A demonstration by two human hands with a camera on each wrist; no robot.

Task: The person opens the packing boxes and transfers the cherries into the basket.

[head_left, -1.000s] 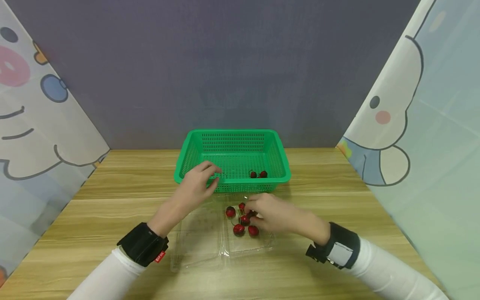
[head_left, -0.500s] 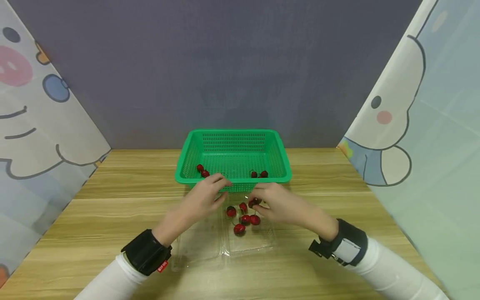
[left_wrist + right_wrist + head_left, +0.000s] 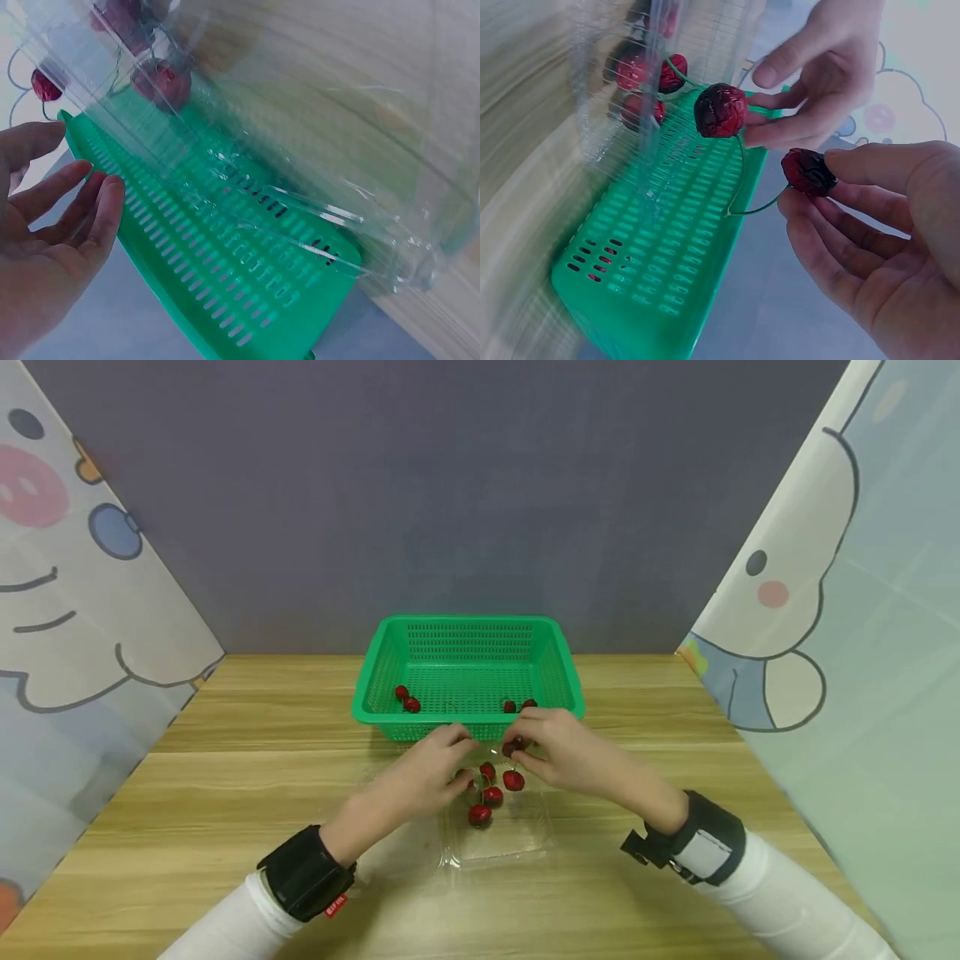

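Observation:
My right hand [image 3: 566, 750] pinches a dark red cherry [image 3: 808, 172] between thumb and fingertips, just in front of the green basket [image 3: 366, 693]. A second cherry [image 3: 720, 110] dangles from a stem joined to the held one. Below lies a clear plastic clamshell box [image 3: 502, 850], its right half bearing several cherries [image 3: 480, 815]. My left hand [image 3: 427, 774] hovers over the box, near the cherries, fingers loosely bent; in the left wrist view its fingertips are apart with nothing between them. One cherry is partly hidden behind its thumb.
Inside the basket, two cherries [image 3: 411, 704] lie at the left and two [image 3: 509, 707] at the right, near its front wall. A wooden table [image 3: 660, 760] carries everything. A dark grey panel [image 3: 480, 502] stands behind, with cartoon-printed sheets at both sides.
My right hand has picked up the cherry pair and moved it toward the basket. My left hand has come back from over the basket to the box, uncovering two cherries at the basket's left.

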